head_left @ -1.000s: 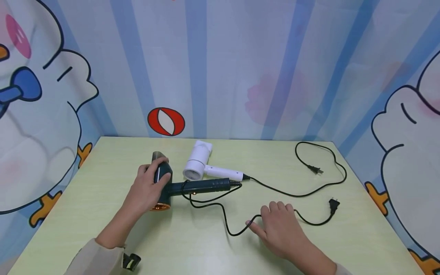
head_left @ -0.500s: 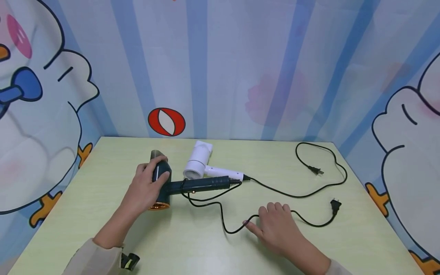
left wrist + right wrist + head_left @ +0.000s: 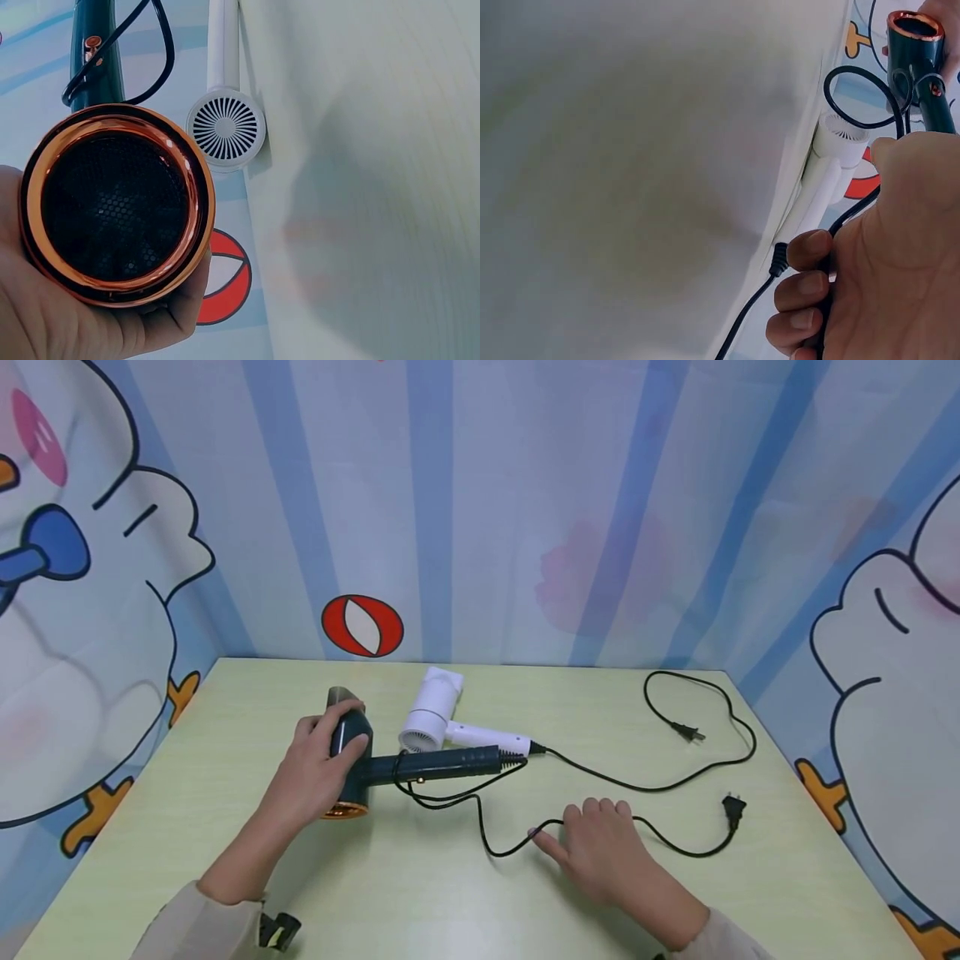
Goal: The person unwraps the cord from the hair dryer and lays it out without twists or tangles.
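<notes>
My left hand [image 3: 311, 772] grips the body of a dark green hair dryer [image 3: 435, 765], whose handle points right. In the left wrist view, its copper-rimmed intake grille [image 3: 112, 206] faces the camera. A thin black cord [image 3: 491, 852] runs from the handle's end, loops once around the handle and bends across to my right hand [image 3: 603, 852]. Those fingers [image 3: 802, 292] curl round the cord in the right wrist view, with the thumb lying along it. Beyond the hand the cord ends in a two-pin plug [image 3: 733, 810].
A white hair dryer [image 3: 432, 710] lies behind the green one, close to its handle. Its black cord [image 3: 645, 787] curves over the right of the pale table [image 3: 225, 827] to a plug [image 3: 686, 731]. A cartoon-printed curtain [image 3: 495, 527] stands behind the table.
My right hand has shifted slightly left with the cord and its plug. The cord's bend between the hands has moved up and left. The green hair dryer has edged slightly left in my left hand.
</notes>
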The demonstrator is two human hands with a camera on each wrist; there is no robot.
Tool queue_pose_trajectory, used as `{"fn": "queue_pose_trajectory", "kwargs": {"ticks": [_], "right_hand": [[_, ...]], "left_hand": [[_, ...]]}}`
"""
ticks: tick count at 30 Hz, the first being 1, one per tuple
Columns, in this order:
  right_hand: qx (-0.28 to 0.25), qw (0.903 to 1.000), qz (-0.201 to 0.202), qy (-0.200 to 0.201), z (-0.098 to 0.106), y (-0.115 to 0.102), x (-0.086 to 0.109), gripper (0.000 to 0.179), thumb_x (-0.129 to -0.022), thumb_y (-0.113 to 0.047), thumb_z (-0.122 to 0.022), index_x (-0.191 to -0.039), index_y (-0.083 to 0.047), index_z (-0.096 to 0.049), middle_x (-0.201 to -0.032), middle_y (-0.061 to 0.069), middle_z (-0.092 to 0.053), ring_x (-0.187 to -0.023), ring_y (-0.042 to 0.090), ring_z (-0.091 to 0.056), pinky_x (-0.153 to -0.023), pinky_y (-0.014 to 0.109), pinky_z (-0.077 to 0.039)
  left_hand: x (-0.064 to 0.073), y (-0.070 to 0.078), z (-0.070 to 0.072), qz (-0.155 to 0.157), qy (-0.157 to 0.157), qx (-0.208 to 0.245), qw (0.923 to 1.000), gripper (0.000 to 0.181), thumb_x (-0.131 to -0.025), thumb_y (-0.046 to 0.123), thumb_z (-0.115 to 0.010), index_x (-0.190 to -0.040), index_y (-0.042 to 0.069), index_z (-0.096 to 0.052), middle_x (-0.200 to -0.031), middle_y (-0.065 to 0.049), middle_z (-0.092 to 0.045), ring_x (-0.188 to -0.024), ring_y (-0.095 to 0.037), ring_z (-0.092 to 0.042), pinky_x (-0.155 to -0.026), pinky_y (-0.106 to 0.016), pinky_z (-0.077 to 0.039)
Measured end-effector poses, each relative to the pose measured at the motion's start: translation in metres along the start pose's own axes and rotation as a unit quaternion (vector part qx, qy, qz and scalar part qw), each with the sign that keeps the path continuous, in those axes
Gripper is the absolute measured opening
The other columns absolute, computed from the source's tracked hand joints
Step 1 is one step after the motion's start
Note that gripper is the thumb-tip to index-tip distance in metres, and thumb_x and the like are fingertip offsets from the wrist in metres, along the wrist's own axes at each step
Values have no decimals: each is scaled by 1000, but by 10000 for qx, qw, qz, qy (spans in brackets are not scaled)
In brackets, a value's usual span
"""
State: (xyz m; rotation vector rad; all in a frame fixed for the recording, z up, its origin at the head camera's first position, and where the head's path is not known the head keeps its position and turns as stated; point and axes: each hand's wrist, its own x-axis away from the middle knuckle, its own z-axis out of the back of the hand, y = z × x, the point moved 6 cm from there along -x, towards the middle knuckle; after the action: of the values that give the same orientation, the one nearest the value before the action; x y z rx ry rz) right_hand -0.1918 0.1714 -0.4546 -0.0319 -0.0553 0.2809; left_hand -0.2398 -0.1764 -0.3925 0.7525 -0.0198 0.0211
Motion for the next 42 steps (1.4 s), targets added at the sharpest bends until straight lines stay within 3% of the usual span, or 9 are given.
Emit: {"fn": "queue_pose_trajectory", "kwargs": {"ticks": [6, 11, 16, 22, 29, 42], "right_hand": [[28, 9995, -270, -154, -3, 7, -14, 68, -100, -70, -35, -85, -7, -57, -78, 11, -52, -78, 30, -50, -80, 50, -37], [-16, 9985, -470, -290, -5, 13, -27, 72, -101, -69, -32, -90, -4, -62, -85, 15, -59, -90, 37, -60, -86, 55, -40], [48, 9975, -603, -357, -3, 17, -39, 74, -102, -69, -28, -84, -5, -60, -87, 18, -63, -92, 42, -63, -85, 58, -42], [-17, 9962, -772, -401, 0, 21, -48, 75, -101, -71, -26, -78, -7, -58, -81, 15, -61, -83, 39, -62, -81, 55, -43], [-312, 9938, -1006, -349, 5, 28, -53, 73, -102, -69, -24, -82, -6, -55, -76, 12, -52, -72, 32, -52, -76, 52, -40], [-532, 9930, -1053, 100, 33, 33, -57, 68, -103, -66, -29, -83, -5, -52, -77, 13, -49, -72, 32, -49, -72, 49, -38]], "left_hand": [[1, 1, 0, -4, -30, 24, 10000, 55, -106, 47, -44, -157, 34, -29, -156, -26, -23, -125, -52, -44, -90, -61, -53], [3, 2, 1, -26, -38, 33, 10000, 55, -106, 47, -45, -157, 34, -29, -156, -25, -23, -125, -52, -44, -89, -61, -53], [4, 2, 1, -19, -60, 38, 10000, 55, -106, 46, -45, -157, 34, -29, -157, -25, -22, -126, -53, -43, -89, -61, -53], [5, 3, -1, -21, -86, 7, 10000, 57, -106, 47, -45, -158, 34, -28, -157, -25, -22, -126, -52, -44, -90, -61, -53], [6, 2, -4, -69, -145, -67, 9998, 56, -106, 45, -45, -158, 33, -28, -155, -26, -24, -126, -52, -45, -92, -62, -52], [11, -5, -10, -139, -230, -182, 9995, 54, -106, 46, -46, -157, 32, -31, -154, -26, -26, -124, -50, -47, -92, -61, -52]]}}
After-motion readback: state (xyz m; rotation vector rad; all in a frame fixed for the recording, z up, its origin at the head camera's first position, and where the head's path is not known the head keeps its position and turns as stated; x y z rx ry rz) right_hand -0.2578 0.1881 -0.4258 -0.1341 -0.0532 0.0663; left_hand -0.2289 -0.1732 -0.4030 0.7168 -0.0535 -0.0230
